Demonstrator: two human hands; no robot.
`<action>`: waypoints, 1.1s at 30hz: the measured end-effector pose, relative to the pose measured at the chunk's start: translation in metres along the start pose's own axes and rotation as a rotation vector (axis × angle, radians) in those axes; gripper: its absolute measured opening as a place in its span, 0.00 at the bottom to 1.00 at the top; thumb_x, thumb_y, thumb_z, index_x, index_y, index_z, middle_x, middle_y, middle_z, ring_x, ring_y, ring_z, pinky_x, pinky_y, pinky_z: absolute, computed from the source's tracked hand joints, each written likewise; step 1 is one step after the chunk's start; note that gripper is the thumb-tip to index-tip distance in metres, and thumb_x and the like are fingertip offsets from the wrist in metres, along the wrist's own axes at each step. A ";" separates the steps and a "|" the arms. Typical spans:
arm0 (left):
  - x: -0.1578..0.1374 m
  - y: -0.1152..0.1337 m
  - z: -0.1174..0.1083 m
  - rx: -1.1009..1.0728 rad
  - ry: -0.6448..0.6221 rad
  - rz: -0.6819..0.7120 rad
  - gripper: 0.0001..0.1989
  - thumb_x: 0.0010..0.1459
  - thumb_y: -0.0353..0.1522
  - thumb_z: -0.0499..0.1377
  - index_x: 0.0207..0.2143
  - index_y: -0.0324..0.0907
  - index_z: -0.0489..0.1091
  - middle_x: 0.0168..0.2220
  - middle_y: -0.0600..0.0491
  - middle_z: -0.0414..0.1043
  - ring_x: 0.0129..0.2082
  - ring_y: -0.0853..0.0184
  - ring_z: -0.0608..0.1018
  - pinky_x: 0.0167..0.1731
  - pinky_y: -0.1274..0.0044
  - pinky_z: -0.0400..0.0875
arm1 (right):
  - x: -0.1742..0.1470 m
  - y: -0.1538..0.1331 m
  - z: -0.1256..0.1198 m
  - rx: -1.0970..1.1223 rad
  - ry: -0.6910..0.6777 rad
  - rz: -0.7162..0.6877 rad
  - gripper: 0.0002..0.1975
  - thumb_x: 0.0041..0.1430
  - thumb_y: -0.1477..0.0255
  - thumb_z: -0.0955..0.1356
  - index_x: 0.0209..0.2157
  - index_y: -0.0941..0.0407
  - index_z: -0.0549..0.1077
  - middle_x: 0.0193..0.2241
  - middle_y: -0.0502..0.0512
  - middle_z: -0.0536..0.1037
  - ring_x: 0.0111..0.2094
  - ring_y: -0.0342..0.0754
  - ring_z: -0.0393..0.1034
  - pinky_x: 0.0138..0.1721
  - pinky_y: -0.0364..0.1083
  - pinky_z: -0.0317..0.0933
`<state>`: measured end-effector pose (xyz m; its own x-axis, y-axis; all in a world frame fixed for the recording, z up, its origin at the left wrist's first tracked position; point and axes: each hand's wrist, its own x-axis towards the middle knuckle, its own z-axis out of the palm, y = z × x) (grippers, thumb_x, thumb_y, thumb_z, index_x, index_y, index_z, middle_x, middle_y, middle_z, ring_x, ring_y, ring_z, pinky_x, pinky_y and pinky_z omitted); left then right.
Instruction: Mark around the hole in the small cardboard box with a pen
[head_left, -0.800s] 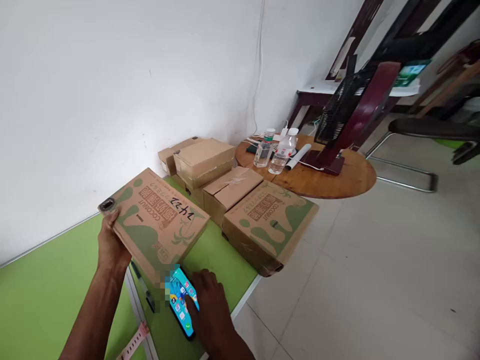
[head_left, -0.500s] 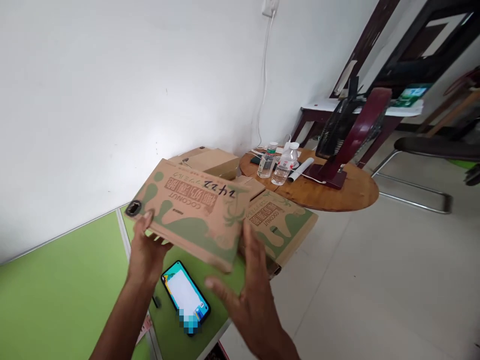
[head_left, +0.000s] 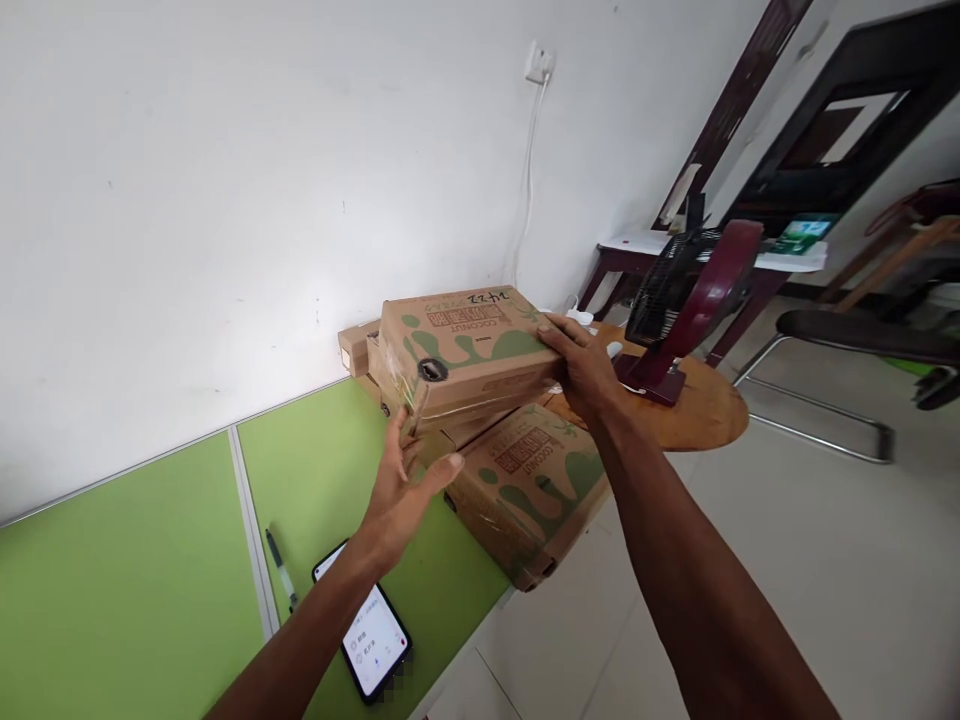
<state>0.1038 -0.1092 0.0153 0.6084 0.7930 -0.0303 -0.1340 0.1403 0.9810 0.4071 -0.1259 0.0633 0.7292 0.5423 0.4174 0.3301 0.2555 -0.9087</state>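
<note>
A cardboard box [head_left: 480,335] printed COCONUT, with a handwritten 2422 on top, is tilted above other boxes by the wall. My right hand [head_left: 581,360] grips its near right edge, thumb hidden. My left hand [head_left: 401,490] has its fingers against the lower left corner, thumb held apart below. A second COCONUT box [head_left: 529,490] lies just under and right, at the green table's edge. Behind the held box a plain brown carton [head_left: 356,348] shows in part. A phone [head_left: 382,640] with a lit screen lies under my left forearm, near a pen [head_left: 279,565].
The green table [head_left: 135,570] stands against the white wall. To the right, a round wooden table [head_left: 705,420] carries a dark red fan [head_left: 720,300]. A chair [head_left: 862,335] with a metal frame stands farther right. A cord [head_left: 530,170] hangs from the wall socket.
The marked box has moved away toward the wall and up onto the stack, turning as it went. My right hand has come onto its edge. The phone screen differs, and the pen shows more.
</note>
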 end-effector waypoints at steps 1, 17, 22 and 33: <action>-0.004 -0.003 0.003 0.008 -0.041 0.006 0.69 0.51 0.57 0.77 0.82 0.49 0.42 0.80 0.34 0.52 0.80 0.38 0.57 0.76 0.48 0.57 | 0.007 0.004 -0.004 0.020 -0.007 0.016 0.26 0.50 0.52 0.77 0.46 0.52 0.84 0.48 0.55 0.87 0.54 0.60 0.79 0.55 0.54 0.73; 0.011 -0.036 0.008 0.179 -0.171 -0.014 0.77 0.53 0.66 0.70 0.84 0.37 0.32 0.76 0.28 0.54 0.73 0.37 0.65 0.72 0.50 0.63 | 0.030 0.050 -0.008 0.005 -0.059 0.081 0.19 0.56 0.52 0.80 0.38 0.53 0.85 0.49 0.54 0.88 0.60 0.60 0.75 0.67 0.56 0.62; 0.012 -0.045 -0.013 0.233 -0.116 -0.026 0.75 0.53 0.64 0.72 0.84 0.40 0.34 0.76 0.29 0.53 0.74 0.37 0.64 0.72 0.50 0.61 | 0.020 0.053 -0.034 -0.006 -0.005 0.164 0.21 0.73 0.52 0.73 0.52 0.56 0.81 0.53 0.59 0.85 0.55 0.56 0.80 0.62 0.61 0.71; -0.013 -0.102 0.037 0.181 -0.178 -0.289 0.78 0.52 0.71 0.65 0.84 0.38 0.28 0.85 0.36 0.21 0.84 0.46 0.23 0.81 0.60 0.27 | -0.090 0.080 -0.115 0.024 0.014 0.649 0.27 0.77 0.46 0.66 0.47 0.56 0.84 0.49 0.65 0.88 0.51 0.59 0.84 0.53 0.56 0.76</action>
<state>0.1387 -0.1553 -0.0778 0.7292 0.6186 -0.2925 0.1937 0.2234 0.9553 0.4368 -0.2466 -0.0481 0.7836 0.5824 -0.2164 -0.1931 -0.1027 -0.9758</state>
